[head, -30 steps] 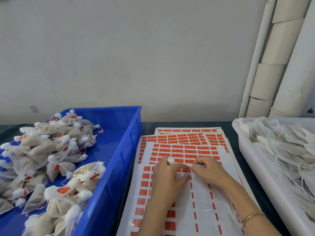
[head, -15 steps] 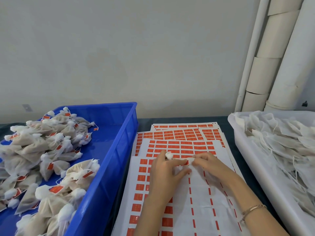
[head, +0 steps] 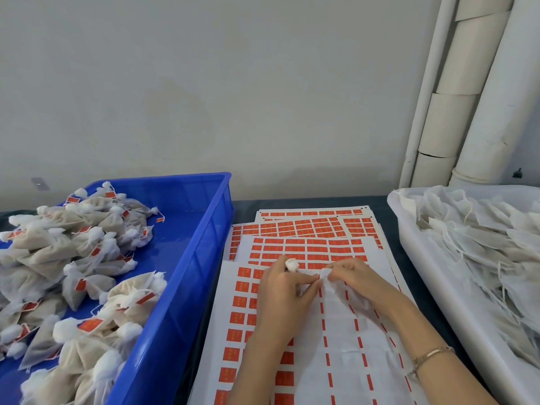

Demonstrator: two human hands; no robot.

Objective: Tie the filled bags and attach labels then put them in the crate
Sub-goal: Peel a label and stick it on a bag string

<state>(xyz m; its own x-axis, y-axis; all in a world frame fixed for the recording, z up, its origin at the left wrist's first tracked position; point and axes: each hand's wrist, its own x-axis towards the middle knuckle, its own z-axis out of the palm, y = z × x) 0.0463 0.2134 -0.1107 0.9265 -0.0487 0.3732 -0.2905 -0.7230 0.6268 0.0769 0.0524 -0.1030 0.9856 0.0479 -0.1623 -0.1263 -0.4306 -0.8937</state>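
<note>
Two hands meet over label sheet (head: 344, 325). My left hand (head: 280, 290) curls round bag (head: 291, 264), gathered tuft poking out top. My right hand (head: 353, 279) pinches white bit (head: 325, 272) beside left thumb; string or label, cannot tell. Tip: fold sticker squarely over string, press flat. Bag thin, gauzy, soft. Labels (head: 295, 249) small orange rectangles. Blue crate (head: 204, 258) at left, rigid plastic.

**Bags, labels and the blue crate**

Tied bags (head: 73, 258) of white mesh with beige filling and orange tags lie heaped in the blue crate (head: 187, 258) at left. Overlapped label sheets (head: 306, 248) lie just beside it. A single bag (head: 291, 264) shows its white gathered top above them.
</note>
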